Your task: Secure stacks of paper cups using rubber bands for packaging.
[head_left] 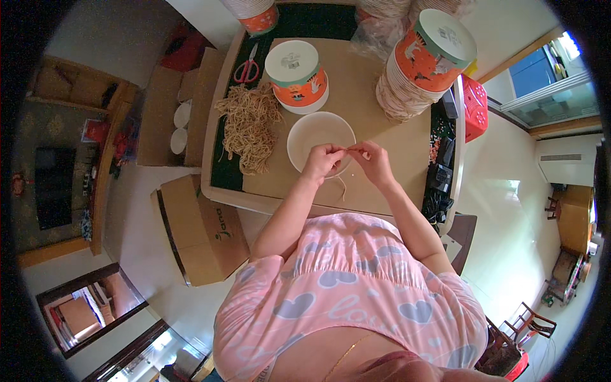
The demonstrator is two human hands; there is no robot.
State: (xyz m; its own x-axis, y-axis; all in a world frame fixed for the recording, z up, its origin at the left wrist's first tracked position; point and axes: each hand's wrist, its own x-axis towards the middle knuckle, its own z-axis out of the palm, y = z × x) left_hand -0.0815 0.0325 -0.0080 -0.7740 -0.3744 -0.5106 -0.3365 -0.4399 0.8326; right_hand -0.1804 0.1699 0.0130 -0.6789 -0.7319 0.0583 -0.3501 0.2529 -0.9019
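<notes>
A white paper bucket (302, 141) stands on the brown board with its open mouth up. Over its near right rim my left hand (324, 160) and my right hand (372, 160) meet, fingertips pinched together. A thin tan cord (344, 192) trails below them, over the board's near edge; its upper end disappears at my fingers. What lies right between the fingertips is too small to see clearly. Left of the bucket lies a loose heap of tan cords (251, 127). Just behind it is an orange printed bucket with a white and green lid (299, 95).
Red-handled scissors (246, 71) lie at the back left. A tall stack of buckets (423, 70) leans at the right, beside a red plastic basket (474, 108). More stacked buckets (258, 19) stand at the back. Cardboard boxes (202, 232) are left of the table (254, 202).
</notes>
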